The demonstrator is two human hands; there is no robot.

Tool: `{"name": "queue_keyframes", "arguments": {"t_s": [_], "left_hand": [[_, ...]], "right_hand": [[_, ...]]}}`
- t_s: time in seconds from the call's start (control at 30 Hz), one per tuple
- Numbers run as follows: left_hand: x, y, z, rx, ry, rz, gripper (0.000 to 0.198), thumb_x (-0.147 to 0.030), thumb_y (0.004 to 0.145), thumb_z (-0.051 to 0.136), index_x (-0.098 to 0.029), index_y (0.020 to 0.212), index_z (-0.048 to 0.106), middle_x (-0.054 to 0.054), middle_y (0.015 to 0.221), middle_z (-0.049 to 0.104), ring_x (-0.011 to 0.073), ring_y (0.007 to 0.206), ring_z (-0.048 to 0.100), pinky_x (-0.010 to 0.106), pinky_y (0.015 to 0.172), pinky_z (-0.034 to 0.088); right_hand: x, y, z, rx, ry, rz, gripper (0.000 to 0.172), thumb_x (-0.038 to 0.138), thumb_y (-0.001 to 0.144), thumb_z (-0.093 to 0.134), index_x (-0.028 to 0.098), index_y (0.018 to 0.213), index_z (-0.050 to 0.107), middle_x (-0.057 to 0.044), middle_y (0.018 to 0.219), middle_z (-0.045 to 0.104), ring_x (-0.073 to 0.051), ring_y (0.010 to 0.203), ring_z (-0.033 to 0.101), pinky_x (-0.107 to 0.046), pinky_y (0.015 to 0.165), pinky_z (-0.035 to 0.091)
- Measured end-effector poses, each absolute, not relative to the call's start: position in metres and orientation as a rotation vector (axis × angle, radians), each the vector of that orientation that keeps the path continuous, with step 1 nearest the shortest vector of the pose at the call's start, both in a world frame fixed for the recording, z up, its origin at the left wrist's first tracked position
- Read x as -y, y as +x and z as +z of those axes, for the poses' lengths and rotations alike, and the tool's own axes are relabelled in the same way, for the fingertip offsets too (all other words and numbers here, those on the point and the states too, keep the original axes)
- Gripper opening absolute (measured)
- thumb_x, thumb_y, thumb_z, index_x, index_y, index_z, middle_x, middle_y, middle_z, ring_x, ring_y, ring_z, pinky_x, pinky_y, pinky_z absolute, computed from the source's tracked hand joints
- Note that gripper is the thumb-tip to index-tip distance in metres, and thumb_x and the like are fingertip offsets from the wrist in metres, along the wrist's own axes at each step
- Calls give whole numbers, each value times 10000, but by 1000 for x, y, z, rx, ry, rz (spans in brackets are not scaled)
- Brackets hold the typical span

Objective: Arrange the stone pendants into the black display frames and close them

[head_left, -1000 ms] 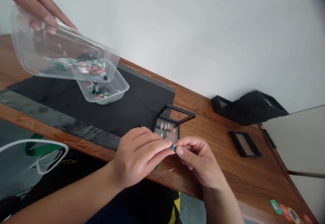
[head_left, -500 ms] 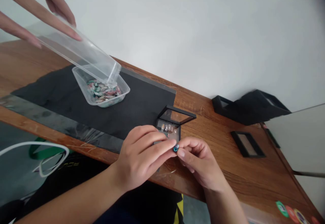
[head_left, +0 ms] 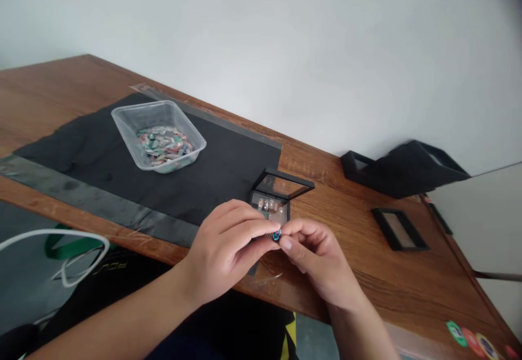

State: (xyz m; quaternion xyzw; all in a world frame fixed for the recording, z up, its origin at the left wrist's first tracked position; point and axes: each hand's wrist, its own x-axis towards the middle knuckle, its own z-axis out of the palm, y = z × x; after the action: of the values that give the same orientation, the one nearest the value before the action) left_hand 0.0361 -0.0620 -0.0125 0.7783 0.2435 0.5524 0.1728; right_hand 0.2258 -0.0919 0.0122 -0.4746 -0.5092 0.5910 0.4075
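A small, glittery blue press-on nail (head_left: 277,235) sits between my two hands, just above the table's front edge. My left hand (head_left: 230,251) pinches it between thumb and index finger, from the left. From the right, the thumb and index fingertip of my right hand (head_left: 316,254) close on its other side. Right behind my fingers stands a small black case (head_left: 289,213) with its windowed lid (head_left: 283,185) raised. Several decorated nails (head_left: 271,205) lie in rows inside; my left hand hides the case's front part.
A clear plastic tub (head_left: 122,120) holding many small colourful pieces stands on a black mat (head_left: 228,159) at left. Black frames (head_left: 402,169) are stacked against the wall, and another frame (head_left: 399,229) lies at right. Round coloured items (head_left: 471,338) lie lower right.
Another person's hand and the clear box it tilted over the tub have left the view. My hands, with the blue press-on nail, have shifted slightly left.
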Motion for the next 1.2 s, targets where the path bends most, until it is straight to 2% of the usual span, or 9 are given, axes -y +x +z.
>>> {"name": "queue_keyframes", "arguments": {"t_s": [0.27,0.43,0.6,0.7,0.93,1.2], "left_hand": [[61,37,-16,-708,2227,1483,209,-137,885,758,-155,1074,672,30,905,742,154,818,650,325,779,542],[62,38,-19,-725,2308,1438,214,-136,899,742,-171,1093,660,23,923,747,163,822,640,342,773,528],[61,37,-18,-725,2347,1443,211,-127,922,708,-172,1122,656,28,920,744,168,820,635,345,768,532],[62,37,-18,-705,2350,1478,236,-135,914,719,-166,1140,656,39,958,750,172,850,640,348,800,542],[62,36,-16,-769,2240,1495,240,-22,865,692,-150,1068,685,55,985,732,172,891,622,359,859,524],[66,29,-13,-765,2134,1508,221,19,847,652,-142,993,689,41,886,701,150,810,603,323,777,506]], "right_hand": [[92,229,13,1295,-1200,1264,190,393,878,754,210,830,768,40,587,549,-59,493,340,-187,451,284],[93,231,12,1294,-1246,1362,198,401,849,784,205,820,772,44,563,544,-61,498,364,-185,465,295],[92,233,14,1302,-1274,1442,259,443,860,765,185,832,756,55,544,506,-57,482,321,-194,453,257],[91,235,14,1315,-1272,1454,273,454,859,757,184,821,738,60,550,493,-60,491,325,-198,472,280],[85,240,7,1279,-1546,1158,282,453,844,724,171,838,710,10,688,619,-103,610,492,-227,589,385],[85,241,5,1471,-1692,1160,248,411,884,647,177,834,713,49,602,499,-104,568,419,-238,560,339]]}}
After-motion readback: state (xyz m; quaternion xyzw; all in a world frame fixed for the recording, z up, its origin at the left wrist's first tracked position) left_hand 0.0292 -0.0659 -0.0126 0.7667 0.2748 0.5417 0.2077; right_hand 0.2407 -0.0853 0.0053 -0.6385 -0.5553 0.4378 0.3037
